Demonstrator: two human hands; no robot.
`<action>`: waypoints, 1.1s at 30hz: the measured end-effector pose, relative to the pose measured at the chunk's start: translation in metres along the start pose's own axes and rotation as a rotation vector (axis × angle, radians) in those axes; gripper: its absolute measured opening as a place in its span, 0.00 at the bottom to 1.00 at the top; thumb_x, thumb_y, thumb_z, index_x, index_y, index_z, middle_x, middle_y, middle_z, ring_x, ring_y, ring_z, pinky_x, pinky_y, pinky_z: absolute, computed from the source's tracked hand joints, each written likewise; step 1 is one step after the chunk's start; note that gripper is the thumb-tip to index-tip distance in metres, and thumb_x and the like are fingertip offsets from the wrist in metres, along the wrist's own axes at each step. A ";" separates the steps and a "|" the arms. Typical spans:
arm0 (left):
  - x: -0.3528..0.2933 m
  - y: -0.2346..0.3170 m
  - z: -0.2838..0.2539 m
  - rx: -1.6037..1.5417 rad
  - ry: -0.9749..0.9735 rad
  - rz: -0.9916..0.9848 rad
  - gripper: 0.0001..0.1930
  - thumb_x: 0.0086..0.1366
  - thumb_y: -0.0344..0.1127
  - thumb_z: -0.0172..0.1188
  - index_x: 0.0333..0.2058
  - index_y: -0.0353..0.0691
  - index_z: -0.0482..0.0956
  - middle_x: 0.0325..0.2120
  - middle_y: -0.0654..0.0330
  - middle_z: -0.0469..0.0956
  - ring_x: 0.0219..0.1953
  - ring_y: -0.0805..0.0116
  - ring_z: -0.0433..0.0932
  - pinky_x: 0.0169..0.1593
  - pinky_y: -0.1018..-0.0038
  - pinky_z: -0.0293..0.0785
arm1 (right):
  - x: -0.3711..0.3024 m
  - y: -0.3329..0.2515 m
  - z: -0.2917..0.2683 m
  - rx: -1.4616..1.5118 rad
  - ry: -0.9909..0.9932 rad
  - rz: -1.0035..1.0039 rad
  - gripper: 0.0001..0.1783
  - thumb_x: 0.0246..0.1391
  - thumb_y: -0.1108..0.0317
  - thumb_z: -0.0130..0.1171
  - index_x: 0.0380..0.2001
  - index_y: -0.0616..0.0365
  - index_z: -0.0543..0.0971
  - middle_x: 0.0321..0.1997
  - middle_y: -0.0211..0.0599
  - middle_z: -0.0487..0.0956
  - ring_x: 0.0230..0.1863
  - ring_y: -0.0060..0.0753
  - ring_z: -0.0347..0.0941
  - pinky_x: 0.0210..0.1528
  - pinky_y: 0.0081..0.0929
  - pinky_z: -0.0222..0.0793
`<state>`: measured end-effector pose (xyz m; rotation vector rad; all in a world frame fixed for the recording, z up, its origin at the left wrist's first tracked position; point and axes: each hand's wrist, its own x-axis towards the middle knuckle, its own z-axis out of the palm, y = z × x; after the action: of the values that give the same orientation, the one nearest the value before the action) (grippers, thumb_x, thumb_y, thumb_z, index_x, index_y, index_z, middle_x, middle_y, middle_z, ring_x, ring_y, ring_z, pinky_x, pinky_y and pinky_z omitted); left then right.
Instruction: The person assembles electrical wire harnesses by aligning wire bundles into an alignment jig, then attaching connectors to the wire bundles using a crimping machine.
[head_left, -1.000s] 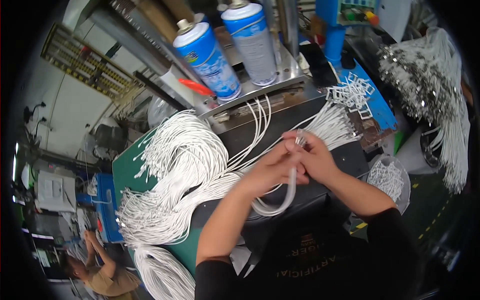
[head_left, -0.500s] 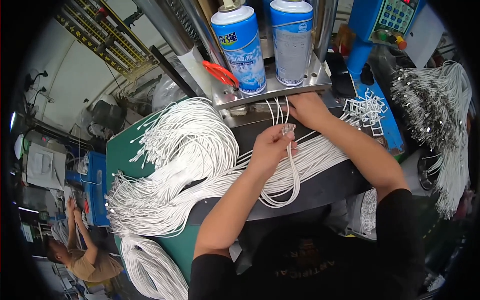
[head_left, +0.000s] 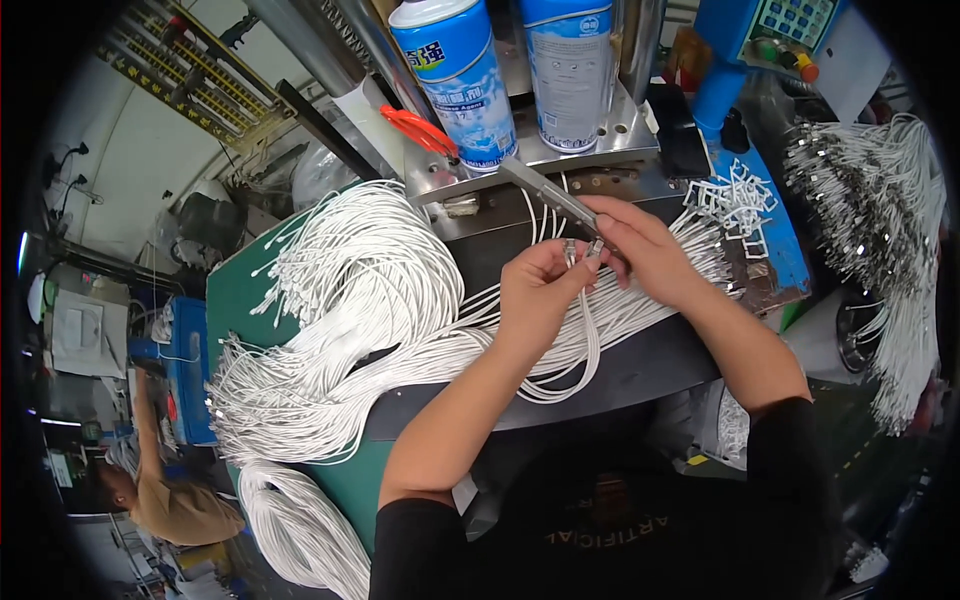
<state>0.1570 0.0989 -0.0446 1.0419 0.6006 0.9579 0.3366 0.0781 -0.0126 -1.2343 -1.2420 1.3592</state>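
Observation:
My left hand (head_left: 540,295) pinches a few white cables (head_left: 591,350) near their small shiny end connectors (head_left: 570,253). Below its fingers the cables hang in a loop over the black work surface. In my right hand (head_left: 650,250) is a long grey metal bar (head_left: 545,190), tilted with its far end up and to the left. The bar's near end meets my left fingertips beside the connectors; whether it touches them I cannot tell. Behind both hands, several white cable strands (head_left: 535,215) run up toward the metal press plate (head_left: 620,148).
Two blue spray cans (head_left: 465,100) stand on the plate beside red-handled pliers (head_left: 418,130). White cable bundles (head_left: 370,260) cover the green table's left side. Small white frame-like pieces (head_left: 735,205) lie at right, near hanging cables (head_left: 865,220). Another person (head_left: 180,500) works at far left.
My right hand has drawn back from under the plate and now shows the grey metal bar, brought to my left hand. The left hand keeps the cables. The view has shifted slightly.

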 end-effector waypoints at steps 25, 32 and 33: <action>0.013 -0.005 -0.042 0.104 0.112 -0.249 0.10 0.70 0.34 0.62 0.38 0.32 0.85 0.26 0.66 0.79 0.27 0.80 0.74 0.36 0.80 0.74 | 0.007 0.050 0.005 -0.274 0.067 -0.248 0.23 0.66 0.65 0.56 0.62 0.58 0.73 0.47 0.35 0.82 0.45 0.27 0.77 0.46 0.26 0.71; 0.013 0.005 -0.039 -0.065 0.057 -0.344 0.09 0.69 0.34 0.64 0.41 0.33 0.85 0.26 0.67 0.78 0.28 0.79 0.74 0.37 0.79 0.76 | 0.000 0.029 0.004 -0.516 0.049 -0.112 0.24 0.62 0.65 0.62 0.60 0.58 0.74 0.46 0.37 0.82 0.44 0.25 0.76 0.45 0.26 0.71; 0.013 0.006 -0.040 -0.064 0.057 -0.344 0.09 0.69 0.34 0.64 0.41 0.33 0.85 0.26 0.67 0.78 0.28 0.79 0.74 0.37 0.79 0.76 | -0.001 0.030 0.003 -0.517 0.050 -0.112 0.24 0.62 0.65 0.62 0.60 0.58 0.74 0.46 0.37 0.82 0.44 0.25 0.76 0.45 0.26 0.71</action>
<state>0.1290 0.1289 -0.0557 0.8230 0.7630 0.7006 0.3335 0.0739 -0.0420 -1.5061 -1.6627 0.9460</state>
